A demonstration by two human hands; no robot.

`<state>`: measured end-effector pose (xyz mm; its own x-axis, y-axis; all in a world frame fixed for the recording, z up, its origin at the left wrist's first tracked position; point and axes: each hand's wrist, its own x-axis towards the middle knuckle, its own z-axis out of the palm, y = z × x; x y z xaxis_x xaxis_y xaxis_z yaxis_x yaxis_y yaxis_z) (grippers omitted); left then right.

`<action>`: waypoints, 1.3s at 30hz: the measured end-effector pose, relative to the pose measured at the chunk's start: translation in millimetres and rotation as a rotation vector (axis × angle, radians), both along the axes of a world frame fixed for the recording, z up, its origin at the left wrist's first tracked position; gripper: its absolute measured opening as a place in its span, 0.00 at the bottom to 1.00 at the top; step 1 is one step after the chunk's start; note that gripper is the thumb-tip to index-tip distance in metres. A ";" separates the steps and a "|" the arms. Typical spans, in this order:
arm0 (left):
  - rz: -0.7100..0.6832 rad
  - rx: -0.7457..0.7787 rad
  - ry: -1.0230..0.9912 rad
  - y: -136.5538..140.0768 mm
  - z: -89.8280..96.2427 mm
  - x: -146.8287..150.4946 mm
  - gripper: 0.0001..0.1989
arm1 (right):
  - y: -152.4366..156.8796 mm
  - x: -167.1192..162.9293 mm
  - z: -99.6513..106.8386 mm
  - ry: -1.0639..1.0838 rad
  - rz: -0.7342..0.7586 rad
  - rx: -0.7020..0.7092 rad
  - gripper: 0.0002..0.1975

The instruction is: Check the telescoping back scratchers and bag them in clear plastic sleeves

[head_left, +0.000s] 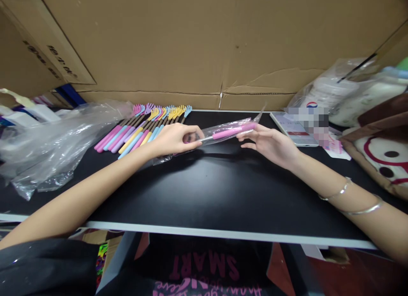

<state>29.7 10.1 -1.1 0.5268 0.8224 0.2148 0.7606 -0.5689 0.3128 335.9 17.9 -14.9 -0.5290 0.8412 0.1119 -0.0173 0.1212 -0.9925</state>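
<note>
My left hand (178, 139) is closed around a back scratcher (228, 133) in a clear plastic sleeve (245, 122). Its pink handle points right, and its head end is hidden under my fingers. At the handle's far end is my right hand (270, 145), fingers stretched and apart, with the fingertips at the sleeve; whether they press on it is hard to tell. Behind my left hand lies a row of several unwrapped back scratchers (140, 134) with pink, blue, purple and yellow handles, claws toward the back.
A pile of clear plastic sleeves (60, 138) covers the black table (207, 194) at left. Cardboard (191, 41) walls the back. On the right are a flat white box (293, 130), a bagged white tub (331, 94) and a brown bag with a cartoon face (379, 155).
</note>
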 end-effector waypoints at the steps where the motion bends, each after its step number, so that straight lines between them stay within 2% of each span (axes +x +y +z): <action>1: 0.002 -0.013 -0.011 0.1 0.0 0.0 0.17 | -0.6 -0.5 -0.1 -0.010 -0.013 -0.004 0.15; 5: -0.002 -0.054 -0.051 -1.0 0.2 1.7 0.16 | -1.3 -1.3 -4.7 -0.015 -0.088 0.000 0.20; 10: 0.014 -0.048 -0.065 -4.0 -0.1 5.2 0.15 | -0.4 -0.1 -8.5 0.021 -0.193 0.009 0.16; 16: 0.063 -0.011 -0.074 -6.5 -0.7 8.2 0.13 | -4.2 -3.2 -3.5 0.067 -0.225 -0.025 0.15; 20: 0.083 0.065 -0.069 -7.9 2.3 8.0 0.12 | -8.5 -5.2 2.5 0.092 -0.221 -0.015 0.15; 25: 0.067 0.330 -0.023 -2.8 19.0 7.1 0.11 | -11.3 -2.1 16.2 0.092 -0.238 0.035 0.18; 29: 0.091 0.489 -0.020 8.7 33.7 16.6 0.11 | -13.9 2.7 29.8 0.064 -0.268 0.184 0.17; 33: 0.024 0.573 0.049 24.8 35.4 34.7 0.08 | -22.9 1.3 37.8 0.060 -0.328 0.356 0.17; 36: -0.047 0.605 0.130 37.6 25.8 47.5 0.08 | -32.6 -5.1 39.3 -0.103 -0.323 0.656 0.14; 39: -0.114 0.630 0.229 48.3 10.1 56.5 0.08 | -39.6 -14.2 34.2 -0.332 -0.153 0.976 0.09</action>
